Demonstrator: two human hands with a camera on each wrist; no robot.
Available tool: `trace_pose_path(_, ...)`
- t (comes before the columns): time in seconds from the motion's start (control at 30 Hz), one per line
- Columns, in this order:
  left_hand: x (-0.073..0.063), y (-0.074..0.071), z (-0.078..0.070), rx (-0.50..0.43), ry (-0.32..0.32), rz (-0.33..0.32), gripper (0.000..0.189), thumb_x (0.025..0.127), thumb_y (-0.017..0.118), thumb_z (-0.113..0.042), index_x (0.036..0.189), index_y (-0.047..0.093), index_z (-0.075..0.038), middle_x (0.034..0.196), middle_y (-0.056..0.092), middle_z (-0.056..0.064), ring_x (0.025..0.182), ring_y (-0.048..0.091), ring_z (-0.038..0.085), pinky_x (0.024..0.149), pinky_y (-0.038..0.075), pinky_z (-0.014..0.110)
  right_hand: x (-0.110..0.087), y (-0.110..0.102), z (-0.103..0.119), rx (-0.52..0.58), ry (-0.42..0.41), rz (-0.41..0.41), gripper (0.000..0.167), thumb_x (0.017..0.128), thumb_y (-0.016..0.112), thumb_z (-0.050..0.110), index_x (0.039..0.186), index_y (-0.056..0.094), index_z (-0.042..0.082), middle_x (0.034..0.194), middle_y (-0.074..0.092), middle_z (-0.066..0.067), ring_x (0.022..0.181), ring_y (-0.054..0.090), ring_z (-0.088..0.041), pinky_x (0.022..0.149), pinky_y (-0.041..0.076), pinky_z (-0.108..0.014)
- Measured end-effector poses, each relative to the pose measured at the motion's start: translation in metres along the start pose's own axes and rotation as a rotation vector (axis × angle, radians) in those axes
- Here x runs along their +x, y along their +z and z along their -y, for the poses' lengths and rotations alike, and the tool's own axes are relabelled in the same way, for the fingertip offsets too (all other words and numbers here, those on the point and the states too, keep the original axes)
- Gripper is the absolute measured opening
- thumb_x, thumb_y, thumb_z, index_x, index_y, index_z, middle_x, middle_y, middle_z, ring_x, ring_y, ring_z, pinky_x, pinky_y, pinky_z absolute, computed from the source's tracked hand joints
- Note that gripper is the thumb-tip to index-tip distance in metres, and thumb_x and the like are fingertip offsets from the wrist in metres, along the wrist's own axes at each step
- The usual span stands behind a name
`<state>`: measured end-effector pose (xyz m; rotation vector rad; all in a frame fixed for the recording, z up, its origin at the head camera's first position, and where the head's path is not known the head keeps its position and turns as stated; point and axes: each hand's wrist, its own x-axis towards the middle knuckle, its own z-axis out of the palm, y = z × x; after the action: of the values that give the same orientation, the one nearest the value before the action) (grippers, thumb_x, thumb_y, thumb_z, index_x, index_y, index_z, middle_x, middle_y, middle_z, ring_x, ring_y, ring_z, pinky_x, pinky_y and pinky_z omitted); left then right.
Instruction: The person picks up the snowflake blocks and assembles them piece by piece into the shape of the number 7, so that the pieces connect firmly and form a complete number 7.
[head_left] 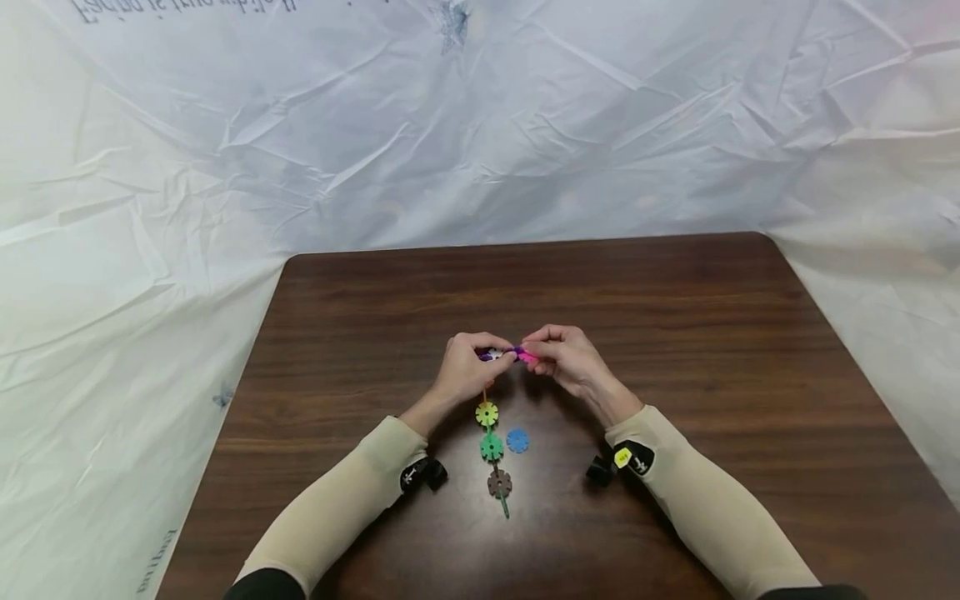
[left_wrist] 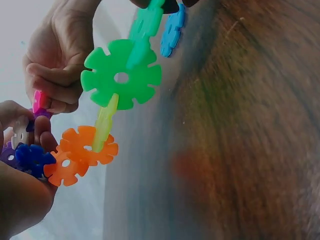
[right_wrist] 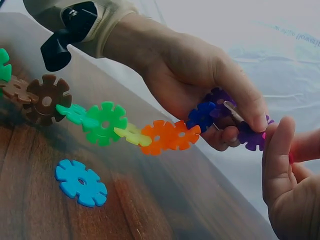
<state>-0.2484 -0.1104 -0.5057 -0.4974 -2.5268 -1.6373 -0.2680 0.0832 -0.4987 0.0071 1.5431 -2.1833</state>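
A chain of notched plastic discs hangs from my left hand (head_left: 467, 367), whose thumb and fingers pinch its purple and white end. Down from there run dark blue (right_wrist: 201, 116), orange (right_wrist: 170, 136), yellow, green (right_wrist: 106, 123) and brown discs (right_wrist: 48, 100), with a green one at the far end. My right hand (head_left: 570, 360) pinches a pink disc (head_left: 527, 356) edge-on against the purple disc (right_wrist: 251, 136) at the chain's end. Fingertips of both hands nearly meet there and hide most of the pink disc.
A loose blue disc (head_left: 517, 440) lies flat on the dark wooden table (head_left: 637, 300), just right of the chain. White plastic sheeting (head_left: 480, 150) hangs behind the table and at its sides. Each wrist wears a small black camera.
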Motion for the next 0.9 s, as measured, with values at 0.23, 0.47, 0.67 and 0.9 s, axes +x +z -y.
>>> trace_pose_path(0.23, 0.003, -0.002, 0.002, -0.011, -0.021, 0.026, 0.006, 0.086, 0.074, -0.013, 0.09, 0.076, -0.009, 0.08, 0.072, 0.004, 0.054, 0.052, 0.007, 0.051, 0.045, 0.022, 0.003, -0.004, 0.0, -0.032, 0.016, 0.021, 0.004, 0.094, 0.06, -0.001, 0.093, 0.064, -0.001, 0.078, 0.067, -0.008, 0.057, 0.063, -0.011, 0.053, 0.053, -0.018)
trace_pose_path(0.47, 0.005, -0.007, 0.006, -0.046, -0.041, 0.029, 0.004, 0.085, 0.073, -0.011, 0.088, 0.075, -0.009, 0.076, 0.069, 0.005, 0.054, 0.051, 0.008, 0.05, 0.044, 0.022, 0.002, -0.008, -0.003, -0.12, -0.005, 0.066, 0.017, 0.097, 0.059, 0.009, 0.105, 0.059, -0.006, 0.086, 0.066, -0.011, 0.064, 0.065, -0.013, 0.058, 0.055, -0.022)
trace_pose_path(0.67, 0.007, -0.014, 0.011, -0.072, -0.059, 0.028, 0.003, 0.085, 0.074, -0.01, 0.087, 0.075, -0.008, 0.075, 0.068, 0.005, 0.055, 0.05, 0.009, 0.05, 0.042, 0.022, -0.002, -0.017, -0.011, -0.328, -0.135, 0.114, 0.03, 0.098, 0.06, 0.017, 0.111, 0.058, -0.01, 0.093, 0.062, -0.023, 0.072, 0.065, -0.018, 0.064, 0.057, -0.032)
trace_pose_path(0.9, 0.01, -0.019, 0.017, -0.131, -0.105, 0.033, 0.004, 0.086, 0.073, -0.01, 0.089, 0.074, -0.007, 0.08, 0.069, 0.008, 0.059, 0.051, 0.01, 0.053, 0.043, 0.023, -0.01, -0.022, -0.023, -0.83, -0.385, 0.29, 0.025, 0.092, 0.068, 0.015, 0.109, 0.066, -0.002, 0.09, 0.069, -0.008, 0.077, 0.066, -0.023, 0.065, 0.056, -0.033)
